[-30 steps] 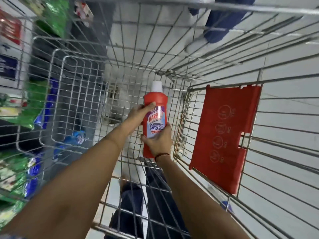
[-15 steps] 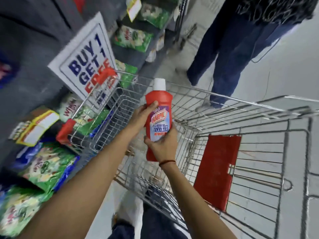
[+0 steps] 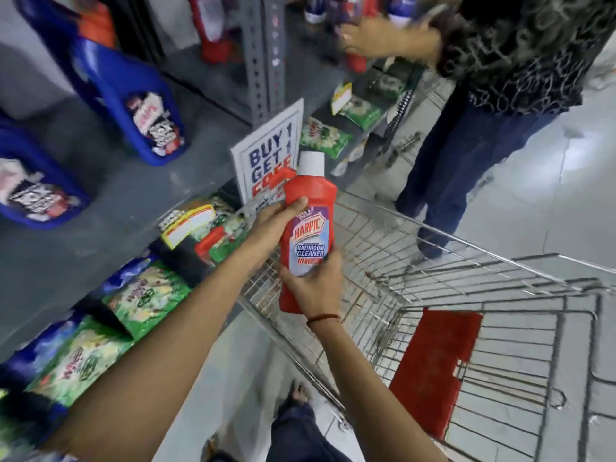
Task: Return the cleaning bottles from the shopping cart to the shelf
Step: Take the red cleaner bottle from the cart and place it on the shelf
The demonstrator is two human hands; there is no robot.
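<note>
Two hands on one bottle, so we note them in order from the left. At nine and ten o'clock the grey shelf (image 3: 140, 195) carries big blue detergent jugs (image 3: 133, 105), with bare board between them and the edge; green packets (image 3: 146, 295) sit on the tier below. Our left hand (image 3: 270, 225) is curled round the bottle's upper body, thumb lying across the shoulder. The red bathroom cleaner bottle (image 3: 308, 208) stands near centre, upright with a slight tilt, white cap up, held above the near-left rim of the shopping cart (image 3: 433, 261), clear of the wire. Our right hand (image 3: 316, 288) wraps the lower half from beneath, fingers closed on the label. At one o'clock another person (image 3: 520, 61) is handling red bottles (image 3: 355, 61) on the shelf, which we take as the likely home for ours. We judge the carry best done with the lower hand bearing the weight and the upper one steering. Watch the promotion sign (image 3: 266, 155) at twelve o'clock, just beyond the cap. Set the base down flat before loosening either grip.
</note>
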